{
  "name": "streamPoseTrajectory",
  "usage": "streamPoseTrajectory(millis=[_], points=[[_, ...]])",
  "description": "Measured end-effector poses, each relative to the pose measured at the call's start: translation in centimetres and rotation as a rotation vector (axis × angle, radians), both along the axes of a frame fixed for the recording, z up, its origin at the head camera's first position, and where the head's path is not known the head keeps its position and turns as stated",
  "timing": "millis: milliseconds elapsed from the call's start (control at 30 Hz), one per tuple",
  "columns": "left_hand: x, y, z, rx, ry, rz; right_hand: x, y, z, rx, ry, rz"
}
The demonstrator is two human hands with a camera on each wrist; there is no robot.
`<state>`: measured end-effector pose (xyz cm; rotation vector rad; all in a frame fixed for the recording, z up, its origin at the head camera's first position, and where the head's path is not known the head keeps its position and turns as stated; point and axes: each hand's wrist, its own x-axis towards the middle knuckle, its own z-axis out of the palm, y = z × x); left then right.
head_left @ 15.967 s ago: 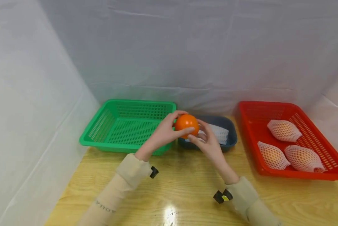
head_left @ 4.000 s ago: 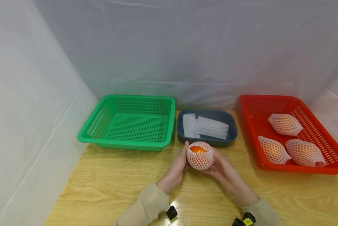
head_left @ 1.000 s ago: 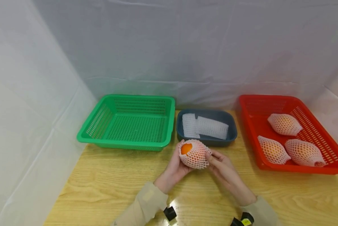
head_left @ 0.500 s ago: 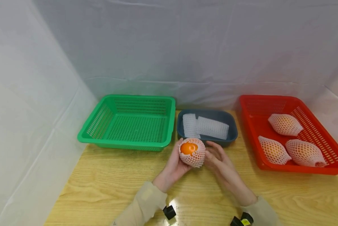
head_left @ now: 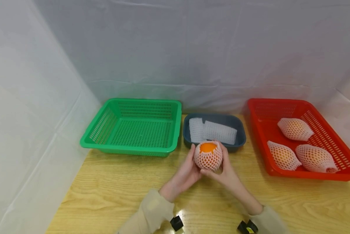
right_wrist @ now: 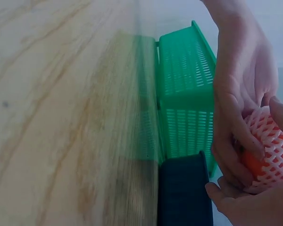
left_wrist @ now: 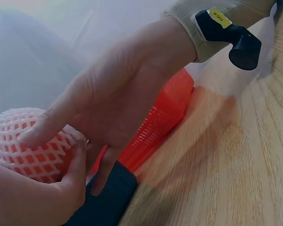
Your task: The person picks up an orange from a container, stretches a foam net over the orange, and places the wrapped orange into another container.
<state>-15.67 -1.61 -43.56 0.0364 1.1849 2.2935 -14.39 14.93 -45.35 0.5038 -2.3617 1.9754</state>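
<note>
In the head view, a round orange fruit (head_left: 208,148) is wrapped in a white foam net sleeve (head_left: 209,162), with its bare top showing through the sleeve's opening. My left hand (head_left: 185,175) cups it from the left and below. From the right, my right hand (head_left: 229,177) grips it, thumb across the near side and fingers behind. The left wrist view shows the netted fruit (left_wrist: 33,157) between both hands, with the right thumb pressing on the mesh. Fingers wrap the sleeve (right_wrist: 276,150) from both sides in the right wrist view.
A blue-grey tray (head_left: 215,148) just behind the hands holds folded foam nets (head_left: 220,131). To the left stands a green basket (head_left: 134,150) with nothing inside. The red basket (head_left: 312,175) at the right holds three netted fruits (head_left: 295,129). A pale sheet (head_left: 175,48) hangs behind.
Over the last second the netted fruit has shifted slightly right and turned its bare top upward. My right hand has gone from pinching the sleeve's end to gripping the fruit's side.
</note>
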Motion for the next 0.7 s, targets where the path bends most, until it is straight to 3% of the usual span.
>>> streamPoseTrajectory(millis=[167, 400, 533, 700], points=[[0.3, 0.2, 0.5, -0.001, 0.034, -0.036, 0.0, 0.0, 0.2, -0.023, -0.011, -0.018], [0.5, 0.4, 0.2, -0.018, 0.059, -0.038, 0.1, 0.0, 0.3, 0.024, -0.028, -0.068], [0.7, 0.4, 0.2, -0.171, 0.125, 0.033, 0.1, 0.0, 0.4, 0.004, -0.046, -0.098], [0.5, 0.1, 0.4, -0.358, 0.262, 0.145, 0.2, 0.1, 1.0, 0.019, -0.016, -0.125]])
